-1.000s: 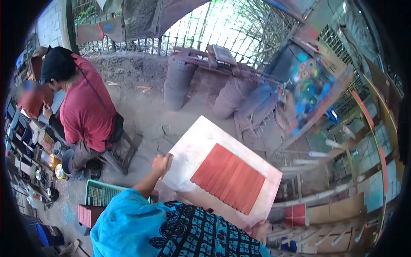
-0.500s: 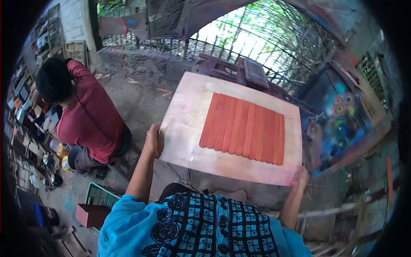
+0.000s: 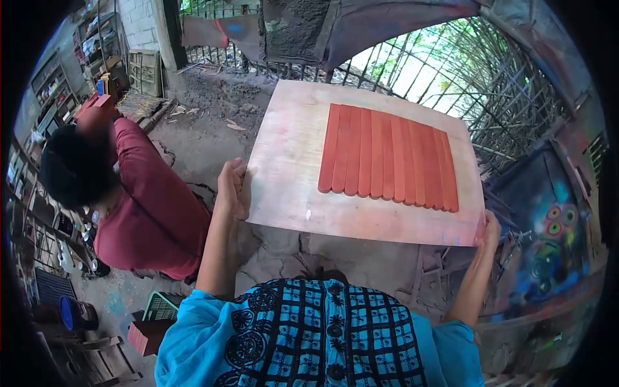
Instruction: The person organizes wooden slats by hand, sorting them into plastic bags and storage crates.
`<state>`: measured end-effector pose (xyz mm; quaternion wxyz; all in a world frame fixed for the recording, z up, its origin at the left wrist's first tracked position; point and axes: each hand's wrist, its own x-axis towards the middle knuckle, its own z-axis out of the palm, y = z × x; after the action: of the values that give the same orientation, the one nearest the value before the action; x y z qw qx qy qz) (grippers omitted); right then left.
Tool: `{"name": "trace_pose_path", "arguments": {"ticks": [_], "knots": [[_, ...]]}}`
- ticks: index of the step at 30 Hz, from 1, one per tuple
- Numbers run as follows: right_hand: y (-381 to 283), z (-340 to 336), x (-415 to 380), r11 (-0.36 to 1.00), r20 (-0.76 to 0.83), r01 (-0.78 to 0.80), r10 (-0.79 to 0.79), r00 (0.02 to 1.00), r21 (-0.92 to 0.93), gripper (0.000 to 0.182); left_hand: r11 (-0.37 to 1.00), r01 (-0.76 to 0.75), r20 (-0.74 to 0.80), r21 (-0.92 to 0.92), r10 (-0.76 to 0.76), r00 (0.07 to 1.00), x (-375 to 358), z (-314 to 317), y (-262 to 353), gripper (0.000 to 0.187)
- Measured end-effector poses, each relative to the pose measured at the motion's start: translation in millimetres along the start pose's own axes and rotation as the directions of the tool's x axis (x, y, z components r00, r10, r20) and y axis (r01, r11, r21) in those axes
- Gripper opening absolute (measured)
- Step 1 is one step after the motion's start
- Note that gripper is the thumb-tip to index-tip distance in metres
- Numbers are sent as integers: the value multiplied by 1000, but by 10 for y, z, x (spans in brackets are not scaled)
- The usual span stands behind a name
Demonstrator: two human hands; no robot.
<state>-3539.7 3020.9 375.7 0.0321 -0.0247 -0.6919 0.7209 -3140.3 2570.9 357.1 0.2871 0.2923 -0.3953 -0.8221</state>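
Both hands (image 3: 233, 189) (image 3: 489, 230) in grip of pale board (image 3: 290, 155), red strips (image 3: 389, 159) higher in view than before

Single head-worn view, wide, dark-rimmed; looks forward and down past wearer's shirt (image 3: 335, 329) onto nearby board (image 3: 284, 161).

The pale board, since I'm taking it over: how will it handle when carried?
The pale board is probably stiff, spanning between left hand and right hand without evident sag. Red slats might slide if it tilts steeply, since no rim shows.
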Motion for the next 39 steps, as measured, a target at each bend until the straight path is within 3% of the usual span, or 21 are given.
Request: {"name": "trace_pose_path", "arguments": {"ticks": [3,7,8,10,11,13,15,17,21,25,27,28,29,31,32,33,36,37,39], "knots": [[-23,455,304,1000,41,5,-5,999,-4,21,999,-25,-52,31,27,998,482,-140,47,66],[78,1047,948,999,161,13,-21,987,53,17,995,-35,-296,93,61,953,746,320,280,68],[129,1169,1230,994,235,-32,8,972,101,16,999,-39,-196,4,39,980,1256,-67,81,69],[62,1504,1298,981,407,-82,3,914,176,28,991,-115,-296,68,130,946,1248,232,229,68],[32,1670,1332,972,488,-116,1,873,205,36,992,-112,-335,51,123,934,1522,75,144,67],[283,2041,1873,971,321,57,-131,938,231,49,988,-153,-406,26,150,901,2115,-173,-22,62],[204,2485,1970,981,469,-18,-76,880,193,53,992,-123,-396,28,124,910,2325,-225,17,57],[124,2928,1861,991,478,33,-94,873,133,53,985,-172,-474,5,154,867,2576,-371,64,53],[208,3202,2157,999,653,-10,-21,757,44,56,963,-266,-618,46,236,750,2541,-324,111,48],[234,3142,2096,972,650,-205,84,755,112,51,974,-200,-673,110,221,706,2228,-181,181,48],[276,3135,2029,961,627,-239,100,772,141,50,962,-240,-684,128,261,681,2127,-42,218,48],[357,3156,2030,972,589,-179,56,806,151,49,951,-275,-685,143,296,666,2094,32,325,48],[432,3138,2056,982,550,-114,13,835,149,48,963,-187,-717,196,271,642,2042,101,399,47],[525,3084,2052,992,467,-4,-55,883,125,46,913,-244,-689,326,406,600,1923,195,477,48],[544,3125,2003,996,457,14,-55,888,93,46,884,-260,-676,389,466,571,1875,239,514,49],[544,3115,1973,998,454,24,-48,890,60,46,907,-172,-697,384,407,591,1796,307,580,49],[554,3161,1879,1000,475,29,-26,880,0,46,773,-184,-630,607,610,481,1790,230,500,48],[567,3166,1872,999,489,32,-23,872,-10,46,865,-177,-713,469,490,501,1785,233,501,48],[590,3116,1838,999,522,46,-28,852,-23,45,823,-226,-683,522,561,468,1720,229,394,46]]}}
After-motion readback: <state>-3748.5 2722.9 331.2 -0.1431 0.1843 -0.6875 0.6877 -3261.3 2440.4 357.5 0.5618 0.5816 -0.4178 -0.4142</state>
